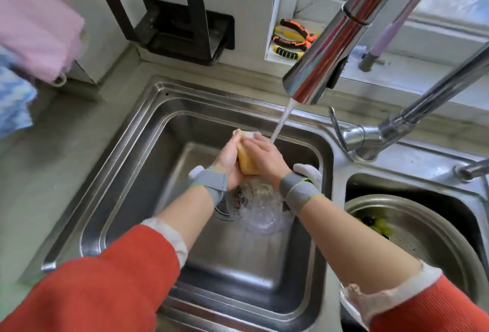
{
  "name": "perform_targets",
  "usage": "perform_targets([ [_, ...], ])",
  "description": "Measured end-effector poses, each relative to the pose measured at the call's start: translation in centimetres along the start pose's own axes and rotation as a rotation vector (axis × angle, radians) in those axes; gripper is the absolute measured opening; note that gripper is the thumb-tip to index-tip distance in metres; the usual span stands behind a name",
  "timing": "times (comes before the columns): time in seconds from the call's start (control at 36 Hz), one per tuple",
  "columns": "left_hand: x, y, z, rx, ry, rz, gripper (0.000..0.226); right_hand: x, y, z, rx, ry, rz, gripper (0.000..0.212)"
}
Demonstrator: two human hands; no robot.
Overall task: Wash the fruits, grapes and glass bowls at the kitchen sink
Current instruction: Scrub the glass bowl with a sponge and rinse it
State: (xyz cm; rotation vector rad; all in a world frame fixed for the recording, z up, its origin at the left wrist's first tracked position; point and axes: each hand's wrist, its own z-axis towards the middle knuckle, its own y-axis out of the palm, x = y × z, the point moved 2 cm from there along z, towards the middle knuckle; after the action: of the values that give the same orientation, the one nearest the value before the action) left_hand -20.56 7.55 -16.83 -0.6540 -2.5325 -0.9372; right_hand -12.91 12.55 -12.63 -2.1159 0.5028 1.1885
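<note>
Both hands hold a yellow fruit over the left sink, just beside the water stream that falls from the tap. The left hand cups the fruit from the left, fingers curled round it; the right hand lies over its right side, fingers wrapped onto the top. Motion blur hides the fruit's kind; it may be a pear or a lemon. Each wrist bears a grey strap.

Below the hands, on the sink floor, lies a glass bowl with a few dark grapes at its left edge. In the right sink stands a metal colander that holds green and dark grapes. A pink cloth hangs at upper left above the table. Orange-handled pliers lie on the window ledge behind the tap.
</note>
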Motion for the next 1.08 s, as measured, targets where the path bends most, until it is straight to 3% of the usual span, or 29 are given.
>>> perform_targets([
  [0.06, 0.8, 0.0, 0.4, 0.09, 0.029, 0.069, 0.055, 0.6, -0.4, -0.1, 0.033, -0.044, 0.029, 0.029],
  [0.14, 0.8, -0.1, 0.3, 0.083, 0.084, 0.156, 0.047, 1.2, -1.4, 0.0, 0.149, -0.094, 0.078, 0.045],
  [0.25, -0.9, 0.9, -0.8, -0.055, 0.073, 0.198, 0.037, 2.0, -2.5, 1.0, 0.192, 0.162, 0.261, 0.057],
  [0.31, -1.9, 1.0, -1.4, -0.063, 0.058, 0.239, 0.038, 2.8, -2.8, 0.9, 0.144, 0.264, 0.325, 0.04],
  [0.36, -2.7, 0.5, -1.7, -0.02, 0.024, 0.273, 0.039, 3.3, -2.9, 0.3, 0.12, 0.261, 0.329, 0.015],
  [0.39, -3.0, 0.1, -1.8, 0.004, 0.003, 0.284, 0.041, 3.7, -2.9, 0.0, 0.127, 0.241, 0.324, 0.012],
  [0.56, -2.3, 0.4, -2.5, 0.042, -0.019, 0.365, 0.036, 3.5, -2.8, 0.1, 0.251, 0.151, 0.293, 0.015],
  [0.64, -1.3, 1.0, -2.4, 0.096, -0.009, 0.373, 0.05, 2.6, -2.7, 0.9, 0.343, 0.167, 0.359, 0.014],
  [0.69, -1.0, 1.2, -2.5, 0.144, -0.021, 0.287, 0.054, 1.8, -2.8, 1.2, 0.385, 0.152, 0.428, 0.011],
  [0.78, -0.4, 1.4, -2.8, 0.172, -0.013, 0.142, 0.041, 1.1, -3.2, 1.1, 0.414, 0.145, 0.538, 0.009],
  [0.92, 0.5, 1.7, -2.8, 0.196, 0.096, 0.207, 0.031, 1.2, -4.8, 0.3, 0.358, 0.124, 0.747, 0.022],
  [1.03, 0.9, 2.0, -3.2, 0.199, 0.181, 0.325, 0.023, 1.5, -5.6, -0.7, 0.179, 0.148, 0.905, 0.015],
  [1.08, 1.2, 2.1, -3.4, 0.194, 0.211, 0.407, 0.019, 1.8, -5.4, -1.0, 0.072, 0.228, 0.982, 0.03],
])
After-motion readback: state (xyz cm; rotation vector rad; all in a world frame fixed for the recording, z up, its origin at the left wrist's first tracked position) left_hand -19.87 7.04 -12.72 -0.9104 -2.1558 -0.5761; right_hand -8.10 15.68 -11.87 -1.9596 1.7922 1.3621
